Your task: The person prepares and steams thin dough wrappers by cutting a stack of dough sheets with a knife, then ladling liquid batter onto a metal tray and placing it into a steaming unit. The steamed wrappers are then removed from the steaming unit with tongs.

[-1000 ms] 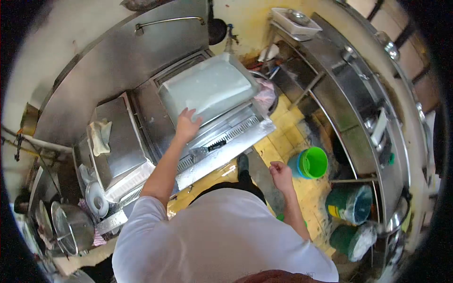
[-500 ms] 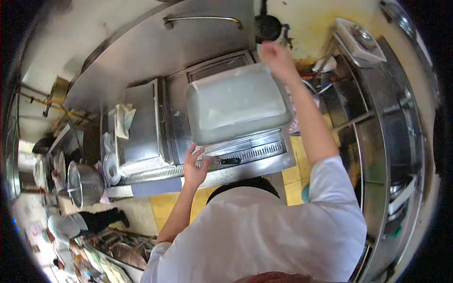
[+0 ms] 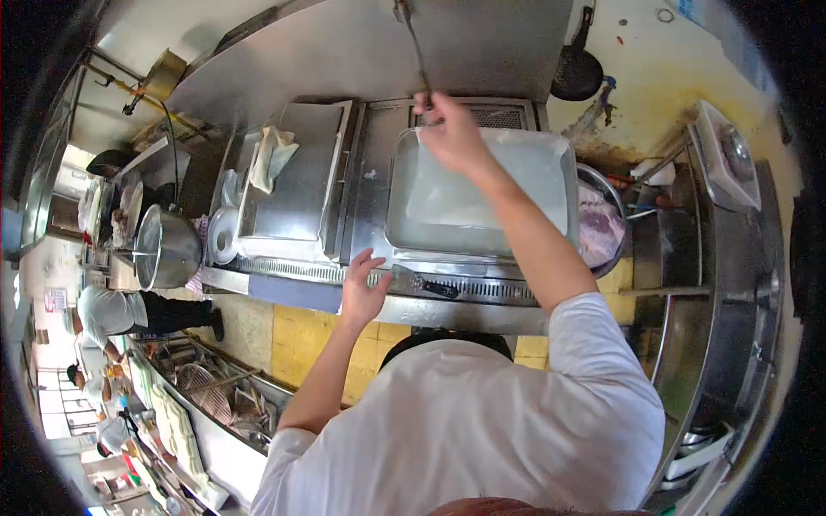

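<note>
My right hand [image 3: 454, 138] is closed around the end of the metal faucet spout [image 3: 416, 47], above the far left part of a large rectangular tray [image 3: 396, 185]. Pale, cloudy liquid seems to fill the tray, which rests on the steel counter. My left hand [image 3: 365, 288] holds nothing, its fingers apart, just off the tray's near left corner. Close to that hand lies a flat scraper-like tool with a black handle [image 3: 441, 288], on the slotted front strip of the counter.
A metal bowl of raw meat [image 3: 601, 228] stands right of the tray. To the left are a flat steel griddle-like plate [image 3: 297, 185] with a cloth [image 3: 273, 159], and a large pot [image 3: 168, 248]. A frying pan [image 3: 576, 73] hangs on the wall. Other people [image 3: 112, 314] stand far left.
My right hand has moved left from beyond the tray's far right corner onto the spout. The spout has swung from lying along the back wall to pointing toward the tray. The view has shifted.
</note>
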`<state>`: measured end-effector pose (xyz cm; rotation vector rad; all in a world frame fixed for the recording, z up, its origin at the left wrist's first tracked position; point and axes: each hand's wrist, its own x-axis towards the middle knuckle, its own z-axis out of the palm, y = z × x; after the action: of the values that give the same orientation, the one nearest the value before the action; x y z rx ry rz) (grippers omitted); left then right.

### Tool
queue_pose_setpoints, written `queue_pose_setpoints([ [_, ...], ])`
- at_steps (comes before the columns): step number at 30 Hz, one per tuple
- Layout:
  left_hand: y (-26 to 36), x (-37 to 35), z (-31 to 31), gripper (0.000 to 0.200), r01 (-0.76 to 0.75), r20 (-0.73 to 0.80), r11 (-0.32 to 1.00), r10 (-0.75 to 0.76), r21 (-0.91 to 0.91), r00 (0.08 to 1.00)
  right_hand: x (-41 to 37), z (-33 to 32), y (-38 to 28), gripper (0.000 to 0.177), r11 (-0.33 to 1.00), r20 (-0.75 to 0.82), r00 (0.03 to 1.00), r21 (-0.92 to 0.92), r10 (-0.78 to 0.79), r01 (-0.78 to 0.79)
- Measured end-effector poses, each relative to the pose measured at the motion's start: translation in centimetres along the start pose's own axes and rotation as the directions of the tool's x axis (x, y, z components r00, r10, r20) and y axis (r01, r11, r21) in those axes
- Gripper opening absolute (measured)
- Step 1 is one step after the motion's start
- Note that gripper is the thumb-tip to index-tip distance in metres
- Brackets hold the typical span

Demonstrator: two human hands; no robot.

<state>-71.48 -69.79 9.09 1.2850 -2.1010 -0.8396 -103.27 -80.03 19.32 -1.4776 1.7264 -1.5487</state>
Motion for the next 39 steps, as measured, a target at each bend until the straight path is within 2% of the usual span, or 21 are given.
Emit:
queue_pose_setpoints([
  [2, 0.7, 2.7, 0.8, 0.03, -0.035, 0.03, 0.999, 0.034, 0.007, 0.999, -0.6, 1.4, 0.3, 0.025, 0.971, -0.003, 0.984, 0.159, -0.179, 0.177],
  [4, 1.1, 5.9, 2.2, 0.03, -0.111, 0.129, 0.994, 0.108, 0.011, 0.986, -0.5, 1.4, 0.4, 0.027, 0.749, 0.151, 0.981, 0.635, 0.118, -0.188],
  [5, 1.4, 7.7, 3.2, 0.03, -0.113, 0.126, 0.994, 0.112, 0.006, 0.986, 0.1, 1.5, 1.5, 0.025, 0.635, 0.242, 0.935, 0.687, 0.259, -0.354],
  [13, 2.1, 21.2, 11.8, 0.028, -0.375, 0.381, 0.918, 0.303, 0.131, 0.874, 1.2, 2.9, 2.2, 0.019, 0.653, 0.395, 0.841, 0.534, 0.368, -0.537],
  [14, 1.6, 22.7, 12.6, 0.028, -0.378, 0.386, 0.917, 0.305, 0.127, 0.871, 0.8, 2.7, 1.3, 0.017, 0.722, 0.41, 0.838, 0.447, 0.359, -0.528],
  [16, 0.3, 25.4, 13.5, 0.028, -0.155, 0.434, 0.929, 0.298, -0.335, 0.85, -0.2, 4.4, 3.2, 0.017, 0.775, 0.297, 0.894, 0.452, 0.336, -0.442],
  [18, -0.6, 28.1, 14.1, 0.029, 0.131, 0.478, 0.71, 0.314, -0.692, 0.82, -1.8, 5.1, 4.7, 0.028, 0.96, 0.039, 0.978, 0.2, -0.206, 0.194],
  [19, -0.1, 29.2, 14.3, 0.03, 0.277, 0.495, 0.529, 0.328, -0.802, 0.805, -2.6, 2.6, 2.1, 0.031, 0.995, 0.229, 0.969, -0.022, -0.092, 0.1],
  [20, 0.4, 30.2, 14.7, 0.03, 0.281, 0.5, 0.529, 0.331, -0.801, 0.8, -3.2, 2.2, 2.3, 0.031, 0.995, 0.224, 0.971, -0.026, -0.087, 0.095],
  [21, 1.8, 30.9, 14.5, 0.025, -0.199, 0.444, 0.924, 0.337, -0.328, 0.83, -3.6, 2.0, 2.8, 0.034, 0.98, 0.127, 0.973, -0.027, -0.193, 0.198],
  [22, 2.4, 31.9, 14.6, 0.024, -0.53, 0.399, 0.765, 0.387, 0.365, 0.832, -4.0, 1.7, 2.9, 0.037, 0.953, 0.029, 0.954, -0.037, -0.299, 0.3],
  [23, 3.0, 32.9, 14.6, 0.024, -0.536, 0.401, 0.761, 0.391, 0.365, 0.829, -4.7, 1.4, 2.9, 0.037, 0.953, 0.023, 0.953, -0.039, -0.301, 0.301],
  [26, 2.4, 36.1, 14.9, 0.024, -0.118, 0.343, 0.993, 0.103, 0.023, 0.934, -6.1, 1.2, 2.9, 0.046, 0.964, 0.082, 0.962, -0.017, -0.261, 0.264],
  [28, 2.8, 36.8, 14.6, 0.024, 0.198, 0.361, 0.956, -0.11, -0.217, 0.926, -6.0, 2.8, 4.3, 0.055, 0.981, -0.113, 0.991, 0.168, -0.074, 0.092],
  [29, 3.4, 36.4, 14.6, 0.024, 0.197, 0.357, 0.957, -0.111, -0.213, 0.927, -5.5, 3.6, 5.1, 0.055, 0.98, -0.112, 0.991, 0.173, -0.076, 0.095],
  [31, 7.0, 33.3, 14.0, 0.037, 0.538, 0.373, 0.493, -0.397, -0.684, 0.839, -3.4, 4.9, 6.6, 0.058, 0.656, 0.092, 0.975, 0.727, 0.201, -0.203],
  [32, 7.3, 32.0, 14.1, 0.037, 0.531, 0.363, 0.498, -0.399, -0.685, 0.842, -2.5, 4.8, 6.3, 0.058, 0.652, 0.096, 0.977, 0.732, 0.193, -0.2],
  [34, 7.2, 29.5, 14.4, 0.059, 0.347, 0.251, 0.582, -0.243, -0.735, 0.937, -1.0, 4.0, 5.8, 0.058, 0.166, 0.448, 0.713, 0.773, 0.54, -0.612],
  [36, 10.9, 25.4, 13.0, 0.068, 0.33, 0.216, 0.599, -0.255, -0.73, 0.942, -0.3, 4.6, 7.5, 0.058, 0.21, 0.44, 0.738, 0.769, 0.512, -0.604],
  [38, 14.2, 21.7, 11.9, 0.079, 0.313, 0.175, 0.608, -0.276, -0.73, 0.945, 0.1, 3.8, 7.3, 0.081, 0.318, 0.496, 0.763, 0.706, 0.415, -0.632],
  [39, 15.2, 20.5, 11.8, 0.077, 0.225, 0.092, 0.586, -0.248, -0.779, 0.964, 1.4, 4.4, 7.1, 0.065, 0.401, 0.452, 0.763, 0.661, 0.463, -0.635],
])
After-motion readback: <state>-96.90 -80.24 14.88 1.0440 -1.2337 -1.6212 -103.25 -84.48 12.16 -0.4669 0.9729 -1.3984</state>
